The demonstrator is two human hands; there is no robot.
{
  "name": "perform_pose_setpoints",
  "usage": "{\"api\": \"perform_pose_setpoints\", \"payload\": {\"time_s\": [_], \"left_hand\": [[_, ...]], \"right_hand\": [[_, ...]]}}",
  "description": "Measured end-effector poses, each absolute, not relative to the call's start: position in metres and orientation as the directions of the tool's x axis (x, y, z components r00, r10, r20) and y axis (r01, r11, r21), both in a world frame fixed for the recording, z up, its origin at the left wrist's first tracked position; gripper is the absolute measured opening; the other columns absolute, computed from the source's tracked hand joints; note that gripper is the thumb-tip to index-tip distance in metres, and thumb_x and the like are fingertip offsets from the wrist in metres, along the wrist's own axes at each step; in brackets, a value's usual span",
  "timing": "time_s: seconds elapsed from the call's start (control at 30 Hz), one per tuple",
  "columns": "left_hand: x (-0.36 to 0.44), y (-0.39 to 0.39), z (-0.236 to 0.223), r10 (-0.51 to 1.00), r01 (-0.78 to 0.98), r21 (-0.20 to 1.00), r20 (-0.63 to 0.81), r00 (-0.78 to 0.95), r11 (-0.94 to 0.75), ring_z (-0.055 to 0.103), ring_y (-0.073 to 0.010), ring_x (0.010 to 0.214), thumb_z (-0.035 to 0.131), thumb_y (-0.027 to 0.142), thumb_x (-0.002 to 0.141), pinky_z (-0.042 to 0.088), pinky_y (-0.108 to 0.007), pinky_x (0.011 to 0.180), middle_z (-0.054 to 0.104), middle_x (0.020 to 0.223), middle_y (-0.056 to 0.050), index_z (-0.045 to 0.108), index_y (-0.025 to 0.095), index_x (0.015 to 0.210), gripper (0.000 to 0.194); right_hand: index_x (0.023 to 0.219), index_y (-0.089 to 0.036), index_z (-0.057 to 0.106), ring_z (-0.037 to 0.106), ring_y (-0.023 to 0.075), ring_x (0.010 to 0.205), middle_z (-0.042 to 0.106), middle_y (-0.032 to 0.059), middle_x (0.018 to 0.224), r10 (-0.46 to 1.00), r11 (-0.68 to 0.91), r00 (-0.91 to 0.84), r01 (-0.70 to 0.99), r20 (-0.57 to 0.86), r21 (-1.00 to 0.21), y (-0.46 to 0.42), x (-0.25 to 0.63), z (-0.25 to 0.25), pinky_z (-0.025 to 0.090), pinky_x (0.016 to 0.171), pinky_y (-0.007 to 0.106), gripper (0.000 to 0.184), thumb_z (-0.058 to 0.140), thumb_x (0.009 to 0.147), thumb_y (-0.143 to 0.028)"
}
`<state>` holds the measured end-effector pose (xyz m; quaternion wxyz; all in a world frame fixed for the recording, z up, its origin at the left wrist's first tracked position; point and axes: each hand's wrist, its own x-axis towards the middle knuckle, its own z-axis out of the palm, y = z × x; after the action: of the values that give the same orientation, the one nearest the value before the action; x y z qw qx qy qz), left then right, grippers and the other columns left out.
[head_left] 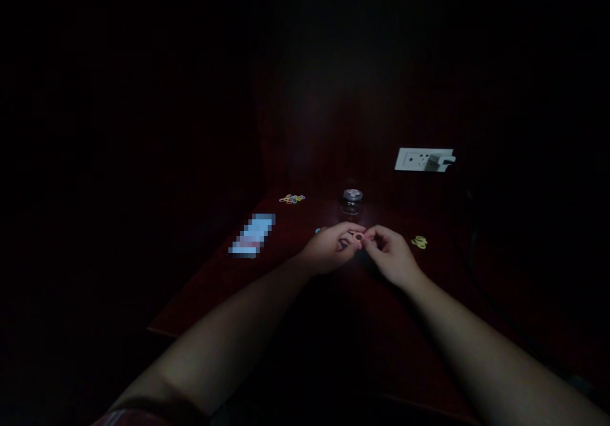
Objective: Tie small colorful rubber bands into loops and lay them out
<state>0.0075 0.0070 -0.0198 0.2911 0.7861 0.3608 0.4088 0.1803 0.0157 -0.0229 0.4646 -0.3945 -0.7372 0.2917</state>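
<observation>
My left hand [331, 248] and my right hand [393, 254] meet above the table, their fingertips pinching a small pinkish-orange hair tie [354, 237] between them. Part of the loop is hidden by the fingers. A bit of a light blue loop [318, 231] shows just beyond my left hand. To the right of my right hand lies a small heap of yellow hair ties [419, 242]. Behind both hands stands a clear round jar [351, 206] with its lid on. Farther back on the left is a pile of mixed-colour hair ties [291, 199].
A lit phone [253, 235], its screen blurred out, lies on the dark red table [200, 302] to the left. On the wall behind is a white socket panel [414, 159] with a plug [441, 161] in it. The surroundings are very dark.
</observation>
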Motion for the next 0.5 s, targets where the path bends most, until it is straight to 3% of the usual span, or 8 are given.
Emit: {"api": "perform_pose_setpoints", "payload": {"time_s": [0.23,0.5], "left_hand": [[0.008,0.0098,-0.0214,0.827,0.344,0.758,0.453,0.333,-0.554,0.063,-0.0119,0.074,0.057,0.028,0.081,0.049,-0.021,0.067,0.07,0.089,-0.006,0.057,0.015,0.12,0.041],[0.0074,0.0107,-0.0217,0.821,0.331,0.757,0.467,0.328,-0.563,0.063,-0.0111,0.073,0.056,0.027,0.082,0.048,-0.021,0.066,0.07,0.083,-0.004,0.064,0.015,0.103,0.025]], "right_hand": [[0.074,-0.018,0.056,0.043,0.0125,0.054,0.049,-0.0004,0.061,0.859,0.51,-0.276,0.388,0.431,-0.768,0.0127,0.1825,-0.0212,0.034,0.05,0.025,0.018,0.053,0.081,-0.034],[0.074,-0.019,0.056,0.045,0.0132,0.055,0.052,0.0003,0.062,0.837,0.544,-0.321,0.401,0.443,-0.737,0.0132,0.1835,-0.0234,0.037,0.05,0.025,0.019,0.053,0.083,-0.035]]}}
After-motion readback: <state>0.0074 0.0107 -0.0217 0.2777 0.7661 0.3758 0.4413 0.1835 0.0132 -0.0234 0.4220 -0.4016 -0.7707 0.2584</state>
